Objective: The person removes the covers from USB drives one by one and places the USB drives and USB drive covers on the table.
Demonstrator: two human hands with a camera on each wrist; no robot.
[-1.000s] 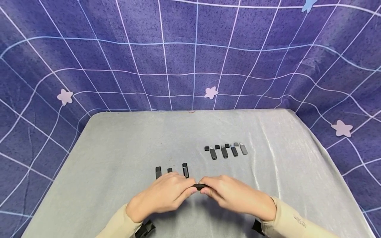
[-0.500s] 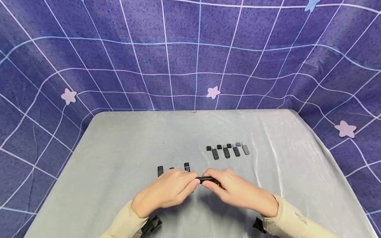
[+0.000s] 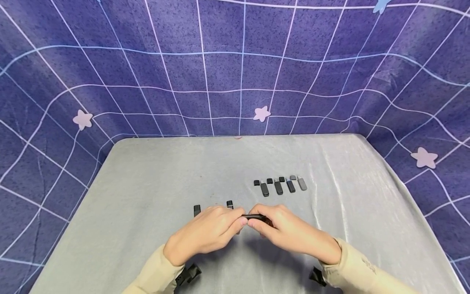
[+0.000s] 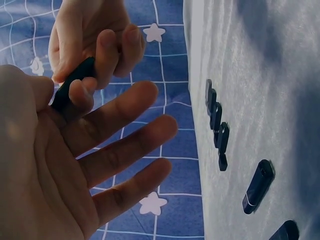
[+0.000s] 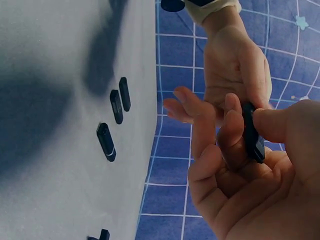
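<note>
A black USB stick point(image 3: 255, 217) is held level above the table between two hands, both pinching it. My left hand point(image 3: 207, 228) grips its left end with thumb and forefinger; in the left wrist view the other fingers point(image 4: 127, 150) are spread out straight. The right end sits between the thumb and curled fingers of my right hand point(image 3: 284, 228). Seen from the right wrist, the stick point(image 5: 253, 135) is partly covered by fingertips. Whether its cap is on cannot be made out. Capped black sticks lie beyond the left hand, one point(image 3: 230, 204) with a silver band.
At right on the grey cloth-covered table point(image 3: 154, 171) is a row of uncapped USB sticks point(image 3: 278, 187), each with its cap beside it; the rightmost point(image 3: 302, 183) is grey. A purple gridded curtain point(image 3: 220, 73) surrounds the table's back and sides.
Both hands have shifted a little away from the body with the stick between them. More of the stick's length now shows, and the left hand covers more of the capped sticks.
</note>
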